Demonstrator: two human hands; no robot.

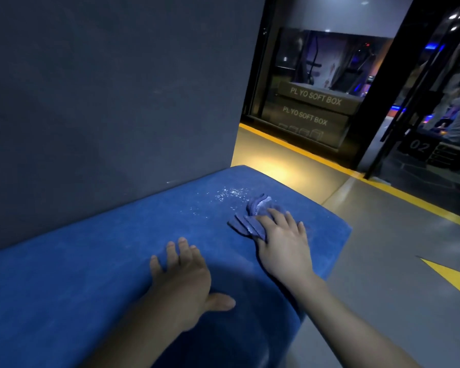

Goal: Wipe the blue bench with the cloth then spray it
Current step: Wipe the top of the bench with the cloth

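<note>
The blue bench [104,261] runs from the lower left to the middle, along a dark wall. White specks [223,195] dot its far end. A crumpled blue cloth [250,221], streaked with white, lies just right of the specks. My right hand [284,240] presses flat on the cloth, fingers spread over it. My left hand [186,272] rests palm down on the bare bench seat nearer me, fingers apart and holding nothing. No spray bottle is in view.
A dark grey wall [104,102] stands right behind the bench. The grey floor [396,261] with yellow lines lies to the right. Stacked plyo soft boxes [311,112] sit behind glass at the back. A black pillar [377,88] stands at the right.
</note>
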